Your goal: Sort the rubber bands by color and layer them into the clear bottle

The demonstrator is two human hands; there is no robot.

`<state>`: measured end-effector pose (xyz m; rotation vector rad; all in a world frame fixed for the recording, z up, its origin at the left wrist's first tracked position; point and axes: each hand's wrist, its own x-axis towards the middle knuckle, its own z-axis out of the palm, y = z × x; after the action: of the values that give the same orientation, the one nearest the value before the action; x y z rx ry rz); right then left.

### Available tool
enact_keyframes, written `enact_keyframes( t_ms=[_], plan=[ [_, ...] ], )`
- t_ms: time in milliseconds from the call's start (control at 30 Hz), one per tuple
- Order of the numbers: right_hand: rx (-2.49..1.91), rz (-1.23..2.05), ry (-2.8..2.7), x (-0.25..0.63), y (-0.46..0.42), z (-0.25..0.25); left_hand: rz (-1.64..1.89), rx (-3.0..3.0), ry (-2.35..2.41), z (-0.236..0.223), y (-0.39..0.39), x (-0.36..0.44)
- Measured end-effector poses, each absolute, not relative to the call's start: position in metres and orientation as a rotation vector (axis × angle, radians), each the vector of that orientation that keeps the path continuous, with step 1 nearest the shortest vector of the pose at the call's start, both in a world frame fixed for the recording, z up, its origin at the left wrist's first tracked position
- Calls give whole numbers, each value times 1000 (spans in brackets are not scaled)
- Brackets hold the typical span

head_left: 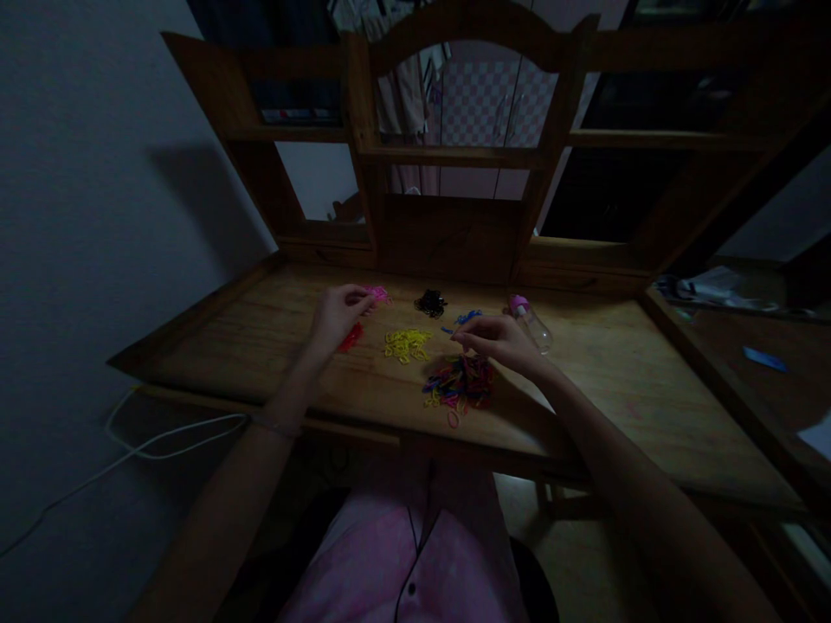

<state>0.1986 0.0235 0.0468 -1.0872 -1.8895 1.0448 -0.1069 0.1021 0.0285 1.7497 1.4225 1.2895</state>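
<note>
In the head view, the right hand (499, 339) has thumb and finger brought together in a pinch; whether a loop is caught there cannot be told in this dim light. Just beyond those fingertips lie the blue loops (468, 317), with one stray bit just beside the tips, and nearer the body, below the hand, is the mixed pile (458, 387). The bottle (536, 330) lies just beyond the right hand's outer side, so the wrist would do well to stay clear of it.

The left hand (338, 313) has its fingertips close together by the pink loops (377, 294); what they grasp, if anything, cannot be made out. The red loops (351, 337) sit just below that hand. Between the two hands are the yellow loops (407, 346), and beyond these the black loops (431, 303).

Such small, tangled pieces probably handle best with a light tip pinch, one loop at a time, shaken free of its neighbours, and with sleeveless forearms lifted so neither sweeps the neat heaps on the table (260, 333).
</note>
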Motion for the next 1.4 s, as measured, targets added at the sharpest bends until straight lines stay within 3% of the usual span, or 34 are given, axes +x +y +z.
enact_keyframes(
  t_ms=[267,467,800,967,1233,1400],
  plan=[
    [-1086,1058,-1873,203,28,42,1084,2121,1880,34,153,-130],
    [-1061,1036,-1860,204,29,40,1125,2119,1810,43,153,-133],
    [-1078,1005,-1878,205,27,45,700,2183,1653,52,77,-166],
    [-1104,965,-1875,207,27,48,846,2218,1834,48,70,-170],
    [-1089,1102,-2025,230,26,64,931,2215,1591,39,9,-121],
    [-1077,1014,-2300,237,29,59,905,2200,1477,15,-31,-82]
  ],
)
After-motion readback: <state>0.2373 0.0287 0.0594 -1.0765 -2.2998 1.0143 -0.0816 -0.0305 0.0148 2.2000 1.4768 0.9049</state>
